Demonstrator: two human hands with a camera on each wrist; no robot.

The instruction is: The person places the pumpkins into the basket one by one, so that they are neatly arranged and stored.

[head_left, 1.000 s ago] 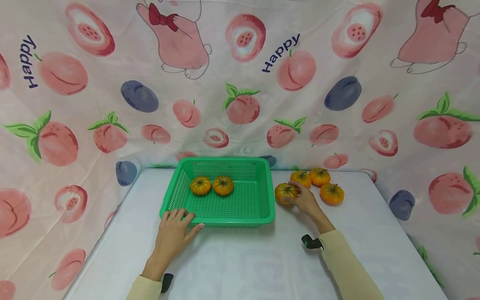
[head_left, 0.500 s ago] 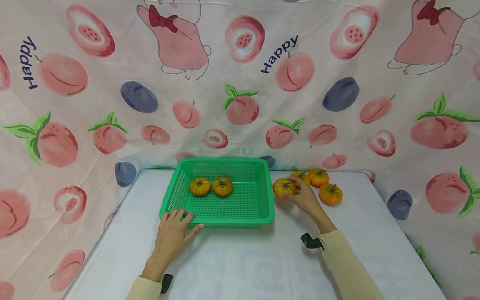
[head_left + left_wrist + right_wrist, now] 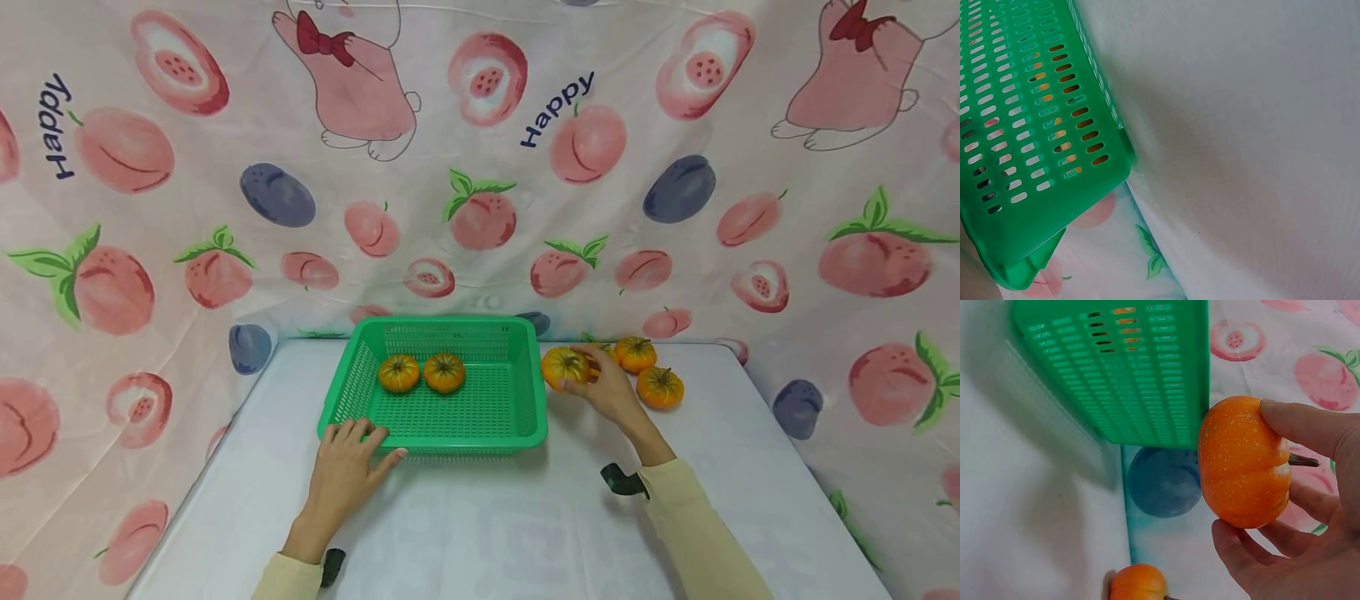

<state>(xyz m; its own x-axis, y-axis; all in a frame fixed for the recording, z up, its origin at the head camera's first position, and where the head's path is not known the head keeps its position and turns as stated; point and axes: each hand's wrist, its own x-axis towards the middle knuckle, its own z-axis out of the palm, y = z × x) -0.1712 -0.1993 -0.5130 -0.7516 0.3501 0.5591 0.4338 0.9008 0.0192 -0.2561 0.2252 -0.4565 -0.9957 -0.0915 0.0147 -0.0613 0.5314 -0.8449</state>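
In the head view my right hand (image 3: 611,392) grips a small orange pumpkin (image 3: 566,367) just outside the basket's right rim. The right wrist view shows thumb and fingers around this pumpkin (image 3: 1244,462), held above the table with its stem toward the palm. My left hand (image 3: 347,475) lies at the front left corner of the green plastic basket (image 3: 536,425), fingertips on the rim and thumb spread aside. Two pumpkins, a left one (image 3: 399,373) and a right one (image 3: 445,372), sit side by side in the basket. The left wrist view mostly shows the slotted basket wall (image 3: 1035,125).
Right of the basket, a back pumpkin (image 3: 635,355) and a front pumpkin (image 3: 660,388) stand on the white table (image 3: 480,525). Another pumpkin (image 3: 604,350) is partly hidden behind my right hand. A fruit-printed cloth (image 3: 420,208) hangs behind the table.
My right hand has lifted the pumpkin off the table and moved it slightly up and left toward the basket rim. My left hand has stayed in place.
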